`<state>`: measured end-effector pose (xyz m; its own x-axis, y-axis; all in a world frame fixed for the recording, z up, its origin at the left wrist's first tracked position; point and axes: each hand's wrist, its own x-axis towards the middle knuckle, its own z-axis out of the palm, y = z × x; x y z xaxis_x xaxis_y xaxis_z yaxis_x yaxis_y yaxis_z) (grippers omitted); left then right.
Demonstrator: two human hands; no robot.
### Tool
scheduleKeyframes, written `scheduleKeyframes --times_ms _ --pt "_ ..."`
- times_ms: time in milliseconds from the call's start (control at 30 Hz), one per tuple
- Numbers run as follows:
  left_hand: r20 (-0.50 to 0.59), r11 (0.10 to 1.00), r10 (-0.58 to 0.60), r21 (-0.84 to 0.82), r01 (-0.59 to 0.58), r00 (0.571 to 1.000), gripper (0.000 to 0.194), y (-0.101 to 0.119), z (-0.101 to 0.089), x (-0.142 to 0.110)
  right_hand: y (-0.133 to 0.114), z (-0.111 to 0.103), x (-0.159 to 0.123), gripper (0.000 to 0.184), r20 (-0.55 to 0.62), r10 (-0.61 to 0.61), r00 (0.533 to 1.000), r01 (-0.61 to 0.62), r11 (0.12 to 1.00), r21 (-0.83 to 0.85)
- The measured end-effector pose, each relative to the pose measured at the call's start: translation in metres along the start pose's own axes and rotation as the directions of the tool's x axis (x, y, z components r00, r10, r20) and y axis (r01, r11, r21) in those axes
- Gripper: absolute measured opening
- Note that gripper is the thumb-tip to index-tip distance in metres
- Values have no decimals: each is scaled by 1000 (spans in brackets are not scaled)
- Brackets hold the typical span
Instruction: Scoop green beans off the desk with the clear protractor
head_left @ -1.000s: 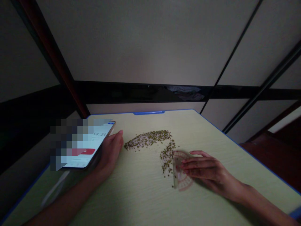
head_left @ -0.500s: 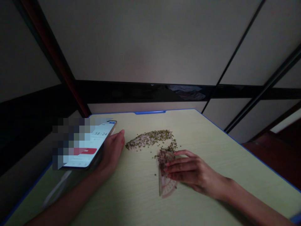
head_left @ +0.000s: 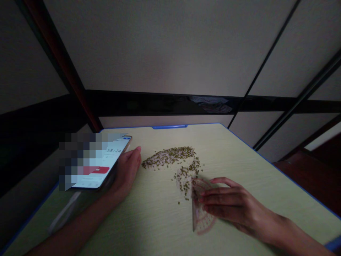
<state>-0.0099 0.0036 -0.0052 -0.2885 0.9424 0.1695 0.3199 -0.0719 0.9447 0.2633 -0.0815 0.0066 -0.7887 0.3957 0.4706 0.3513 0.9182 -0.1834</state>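
My right hand (head_left: pixel 234 204) presses its fingers onto a clear half-round protractor (head_left: pixel 206 222) lying flat on the table. The protractor's straight edge faces left. Small greenish grains that look like mung beans (head_left: pixel 170 156) lie in a long spread beyond the hands. A thinner trail of them curves down to the protractor's upper left, and some sit along its straight edge. My left hand (head_left: pixel 128 174) rests beside the right edge of a lit phone (head_left: pixel 106 163). One fingertip points up and away from the phone. The other fingers are mostly hidden, so I cannot tell their grip.
The pale table (head_left: pixel 149 220) has a blue rim and a blue handle piece (head_left: pixel 169 127) at its far edge. A whitish strip (head_left: pixel 64 213) lies below the phone. Behind the table stand large grey panels (head_left: pixel 165 46) with a dark band.
My right hand has moved right and toward me with the protractor. Grains that were under or beside the protractor now lie uncovered to its left. My left hand has stayed in place.
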Motion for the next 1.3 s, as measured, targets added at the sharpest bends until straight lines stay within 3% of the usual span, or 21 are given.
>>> scheduleKeyframes --times_ms 133,200,300,400,467,600,700,800,1033,1300 --pt "44 997 -38 -71 41 998 39 3 0 0 12 -18 5 27 -122 164 979 -161 986 38" --pt "42 996 -44 -80 47 998 38 3 0 0 30 -27 10 23 -264 373 890 -369 927 66" --pt "22 997 -45 -68 47 999 38 4 1 1 67 -30 17 28 -394 616 682 -545 788 286" --pt "16 997 -50 -58 51 999 39 7 1 -1 99 -22 19 37 -386 722 574 -552 690 469" --pt "18 996 -59 -61 60 998 39 9 1 -1 110 -14 15 40 -371 757 538 -578 652 492" --pt "35 995 -63 -70 66 997 40 9 1 -1 115 -3 4 34 -229 804 549 -636 580 509" --pt "35 998 -56 -38 58 998 43 7 1 1 118 -1 0 33 -198 827 526 -671 547 501" --pt "37 999 -52 11 52 998 43 10 1 0 121 2 3 32 -217 822 526 -679 559 476" --pt "9 995 -94 27 94 996 43 12 2 0 122 9 10 30 -201 787 583 -643 598 479" --pt "17 996 -87 13 87 996 42 8 1 3 120 0 5 30 -175 773 610 -664 619 418"
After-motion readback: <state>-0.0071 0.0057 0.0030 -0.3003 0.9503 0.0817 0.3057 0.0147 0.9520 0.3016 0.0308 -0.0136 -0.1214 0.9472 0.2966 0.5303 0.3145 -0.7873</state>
